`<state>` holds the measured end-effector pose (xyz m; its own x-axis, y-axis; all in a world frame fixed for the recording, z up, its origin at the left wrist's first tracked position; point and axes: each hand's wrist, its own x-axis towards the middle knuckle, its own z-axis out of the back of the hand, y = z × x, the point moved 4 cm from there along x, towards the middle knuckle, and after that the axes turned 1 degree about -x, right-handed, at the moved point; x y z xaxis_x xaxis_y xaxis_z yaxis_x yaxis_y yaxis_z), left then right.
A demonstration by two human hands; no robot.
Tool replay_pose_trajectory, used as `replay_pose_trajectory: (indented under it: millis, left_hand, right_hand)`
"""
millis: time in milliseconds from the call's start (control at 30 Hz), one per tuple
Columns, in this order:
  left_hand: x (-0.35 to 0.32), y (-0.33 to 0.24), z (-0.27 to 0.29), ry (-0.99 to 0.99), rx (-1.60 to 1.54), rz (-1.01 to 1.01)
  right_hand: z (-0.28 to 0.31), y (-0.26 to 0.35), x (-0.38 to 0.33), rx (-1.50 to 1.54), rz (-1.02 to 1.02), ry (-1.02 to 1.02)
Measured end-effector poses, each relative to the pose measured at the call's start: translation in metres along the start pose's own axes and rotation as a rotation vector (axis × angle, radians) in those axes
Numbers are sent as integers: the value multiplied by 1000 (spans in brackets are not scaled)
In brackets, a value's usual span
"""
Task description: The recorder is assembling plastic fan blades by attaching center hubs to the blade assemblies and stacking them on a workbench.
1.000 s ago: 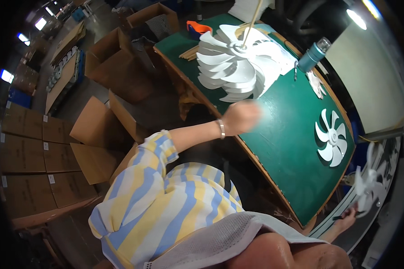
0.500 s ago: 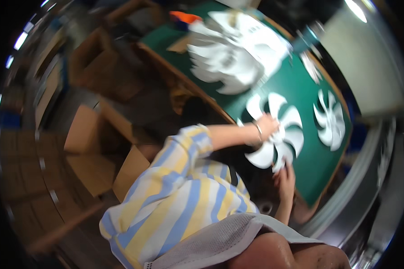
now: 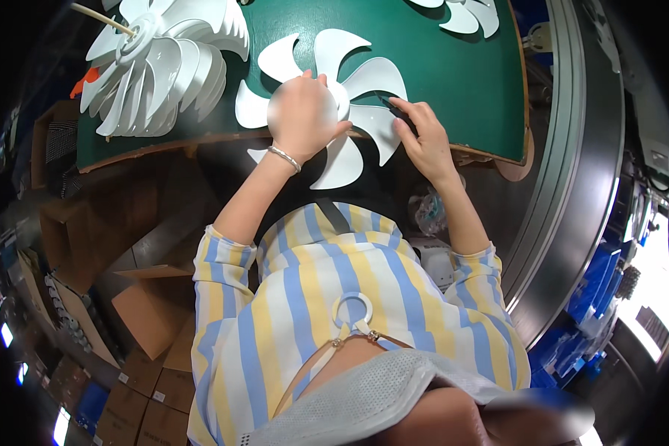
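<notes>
rested left hand point(image 3: 305, 111) over fan point(image 3: 340, 100) with spread fingers; could not tell through blur whether gripping. pinched dark tool point(image 3: 398, 111) in right hand point(image 3: 421, 134), with tip near 2 blades point(image 3: 375, 76). seemed wise to steady fan and work lightly, clear of left fingers. noted crowding stack point(image 3: 156, 82) left of left hand, 1 other fan point(image 3: 464, 15) beyond right hand.

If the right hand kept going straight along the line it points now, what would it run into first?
Most likely the white fan wheel: its right-side blades lie just ahead of the slim dark tool in the right hand. Depth is unclear, so the tool may already touch one.
</notes>
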<state>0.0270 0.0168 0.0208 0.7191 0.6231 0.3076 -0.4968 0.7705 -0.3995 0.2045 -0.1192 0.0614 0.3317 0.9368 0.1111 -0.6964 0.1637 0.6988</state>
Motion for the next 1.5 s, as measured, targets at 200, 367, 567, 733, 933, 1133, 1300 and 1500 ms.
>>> replay_pose_trajectory:
  millis: [200, 367, 567, 733, 933, 1133, 1300, 1500]
  left_hand:
    - [0, 2, -9, 42, 53, 29]
    - [1, 2, -6, 40, 63, 6]
    - [1, 3, -5, 44, 43, 24]
    - [3, 2, -6, 52, 52, 25]
    - [2, 3, -7, 27, 49, 21]
    - [6, 7, 6, 260, -117, -119]
    - [5, 6, 1, 82, -27, -76]
    - [10, 10, -5, 84, 37, 1]
  right_hand:
    - [-30, 7, -8, -60, 82, 102]
    - [-39, 9, -8, -149, 147, 46]
    - [-39, 17, -3, -187, 187, 49]
    - [-38, 16, -4, -189, 193, 46]
    - [-37, 16, -4, -212, 205, 23]
    - [-26, 16, -3, -225, 155, -9]
    - [-32, 15, -6, -203, 184, 18]
    - [-39, 18, -2, -207, 200, 17]
